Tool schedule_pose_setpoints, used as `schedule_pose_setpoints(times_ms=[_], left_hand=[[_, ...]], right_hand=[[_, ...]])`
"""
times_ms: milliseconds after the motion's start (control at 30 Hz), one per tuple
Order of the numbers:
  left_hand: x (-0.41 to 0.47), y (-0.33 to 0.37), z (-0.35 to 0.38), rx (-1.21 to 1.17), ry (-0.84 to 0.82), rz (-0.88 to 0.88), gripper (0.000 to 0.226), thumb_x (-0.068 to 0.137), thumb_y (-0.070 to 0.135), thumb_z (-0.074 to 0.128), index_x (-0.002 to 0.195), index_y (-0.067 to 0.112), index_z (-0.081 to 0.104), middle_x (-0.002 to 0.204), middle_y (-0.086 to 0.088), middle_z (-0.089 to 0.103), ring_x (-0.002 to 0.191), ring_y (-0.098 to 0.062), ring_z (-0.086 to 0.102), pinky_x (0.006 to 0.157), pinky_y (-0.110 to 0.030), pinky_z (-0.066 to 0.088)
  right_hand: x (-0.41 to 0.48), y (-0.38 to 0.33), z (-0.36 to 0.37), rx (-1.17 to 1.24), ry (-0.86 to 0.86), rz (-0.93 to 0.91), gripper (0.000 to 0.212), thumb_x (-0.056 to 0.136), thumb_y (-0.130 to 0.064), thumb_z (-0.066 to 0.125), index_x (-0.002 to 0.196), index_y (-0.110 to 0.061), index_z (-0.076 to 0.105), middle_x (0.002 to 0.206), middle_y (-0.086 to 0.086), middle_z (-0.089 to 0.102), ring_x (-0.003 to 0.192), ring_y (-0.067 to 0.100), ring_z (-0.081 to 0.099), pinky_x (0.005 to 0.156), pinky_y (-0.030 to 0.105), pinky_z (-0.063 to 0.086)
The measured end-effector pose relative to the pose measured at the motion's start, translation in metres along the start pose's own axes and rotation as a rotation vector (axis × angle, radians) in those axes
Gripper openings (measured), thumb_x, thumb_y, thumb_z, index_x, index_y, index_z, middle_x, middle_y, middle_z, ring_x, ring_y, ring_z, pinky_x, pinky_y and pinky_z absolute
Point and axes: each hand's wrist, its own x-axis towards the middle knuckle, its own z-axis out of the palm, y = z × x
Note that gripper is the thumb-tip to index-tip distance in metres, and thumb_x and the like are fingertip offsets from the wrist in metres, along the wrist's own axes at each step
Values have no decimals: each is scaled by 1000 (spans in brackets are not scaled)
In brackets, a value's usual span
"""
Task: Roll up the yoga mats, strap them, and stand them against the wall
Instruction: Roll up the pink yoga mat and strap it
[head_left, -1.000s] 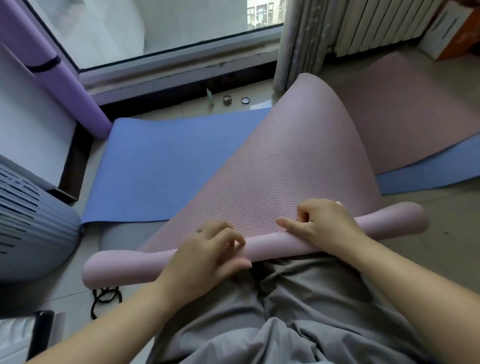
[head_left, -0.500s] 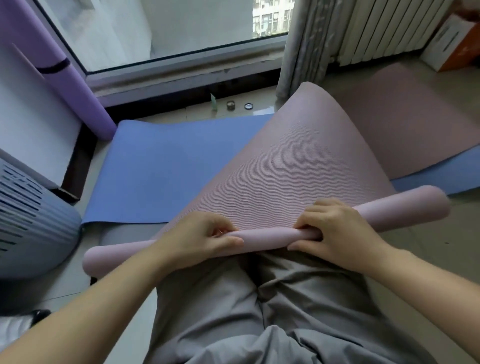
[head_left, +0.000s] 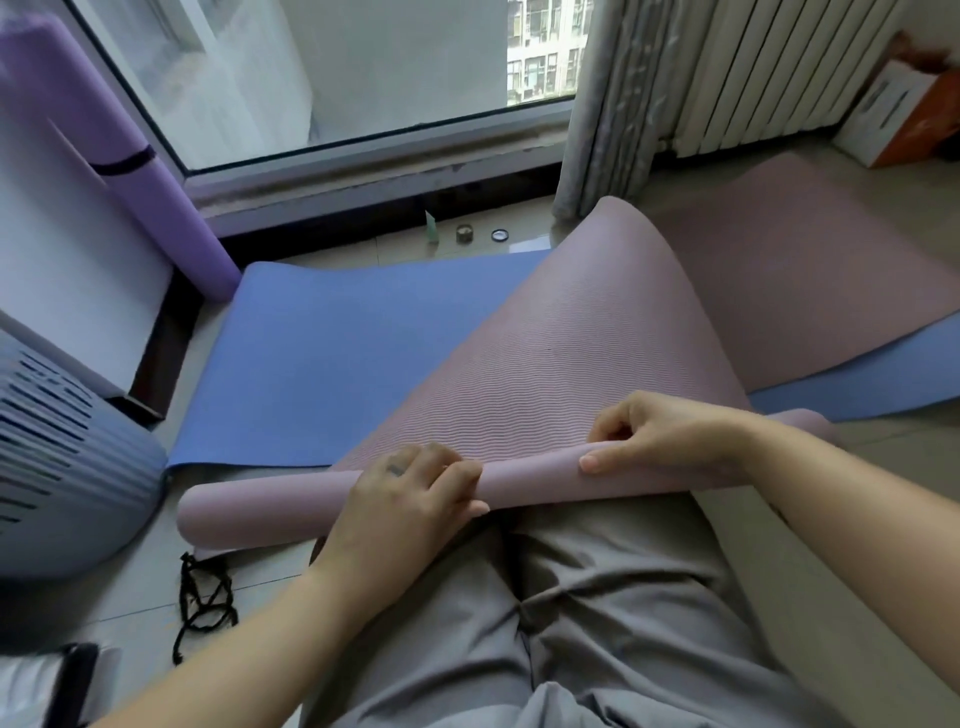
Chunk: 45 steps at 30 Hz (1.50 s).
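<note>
Grey trousers (head_left: 571, 597): nearest, bottom centre of the frame; the person's lap, with the roll lying just beyond it.
Left grip (head_left: 410, 499): clenched round the rolled part of the pink mat (head_left: 597, 338), fingers curled over the top, thumb along the near side.
Right grip (head_left: 670, 436): grasping the same roll further right, thumb pressed on its near face, fingers bent into the crease where the sheet feeds in.
Where the mat is: a thin roll runs from lower left to centre right. The loose sheet rises behind it in a hump, then lies flat toward the upper right.
Handling: looks like light, soft foam, ribbed and grippy, not fragile. I'd guess it springs loose if let go. Holding either side of the middle and pressing into the crease seems right.
Edges: both roll ends stick out bare past the hands and could telescope if rolled unevenly.
Black strap (head_left: 202, 597): on the floor at lower left, just beside the roll's left end.
Blue mat (head_left: 337, 353): flat under the pink one, centre left.
Open room: a grey ribbed appliance (head_left: 52, 467) crowds the left edge, and bare floor lies to the right. Ahead, small objects (head_left: 467, 234) and a curtain (head_left: 608, 130) sit by the window.
Purple mat (head_left: 156, 171): upper left, rolled, banded, leaning on the wall.
</note>
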Motion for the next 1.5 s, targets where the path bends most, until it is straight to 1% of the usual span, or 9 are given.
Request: schedule_pose_setpoints(times_ms=[267, 533, 633, 733, 900, 933, 1033, 1267, 1500], left_hand=[[34, -24, -12, -198, -375, -42, 54, 91, 56, 27, 103, 23, 67, 96, 5, 65, 91, -20, 57, 76, -33, 48], [77, -22, -35, -370, -773, -254, 26, 97, 41, 49, 108, 25, 67, 102, 11, 65, 93, -8, 58, 77, -19, 42], [71, -3, -32, -54, -612, -244, 31, 99, 40, 45, 128, 32, 54, 125, 7, 50, 109, -21, 56, 82, -30, 45], [39, 17, -18, 129, -327, -95, 29, 89, 32, 48, 116, 23, 54, 108, -3, 58, 84, -29, 63, 70, -40, 54], [32, 18, -8, 181, -394, -116, 41, 84, 39, 45, 112, 12, 55, 97, -9, 64, 77, -31, 65, 76, -52, 53], [35, 18, -9, 171, -420, -117, 40, 87, 38, 39, 113, 12, 57, 101, -8, 64, 83, -30, 65, 79, -51, 52], [42, 13, -9, 151, -514, -118, 39, 100, 41, 35, 131, 20, 41, 131, 0, 50, 118, -25, 50, 99, -44, 36], [67, -6, -26, -42, -616, -97, 33, 99, 45, 39, 125, 25, 46, 126, 5, 53, 114, -20, 51, 87, -34, 41], [92, -7, -80, -269, -664, -129, 21, 99, 43, 42, 108, 27, 52, 100, 15, 55, 93, -10, 51, 82, -30, 43]], right_hand=[[-21, 21, 65, -618, 844, -367, 41, 85, -48, 52, 100, -14, 67, 98, 3, 57, 92, 24, 51, 87, 37, 38], [-25, -11, 39, -877, 584, -117, 40, 73, -60, 65, 83, -22, 66, 79, -5, 52, 82, 23, 57, 65, 31, 36], [-17, -18, 18, -808, 377, -37, 40, 81, -62, 59, 83, -22, 60, 83, -8, 50, 87, 19, 53, 65, 30, 31], [-8, -18, 4, -733, 293, -41, 43, 77, -58, 65, 70, -17, 54, 77, -1, 59, 73, 18, 52, 60, 31, 35], [-3, -23, -2, -606, 188, -12, 33, 77, -50, 67, 69, -20, 56, 67, -2, 54, 63, 15, 46, 56, 32, 37], [-3, -22, -3, -557, 174, -19, 24, 76, -51, 68, 85, -29, 64, 78, -4, 59, 68, 10, 48, 62, 31, 41], [-5, -13, 4, -397, 273, -43, 70, 70, -60, 68, 131, -38, 44, 112, -10, 46, 90, -5, 46, 85, 24, 39], [7, -9, 43, -819, 707, -244, 52, 59, -55, 73, 95, -20, 60, 88, 3, 59, 81, 30, 60, 67, 39, 48], [-27, -76, -27, -870, 312, -82, 56, 70, -71, 62, 108, -30, 53, 97, -9, 52, 86, 12, 50, 63, 31, 33]])
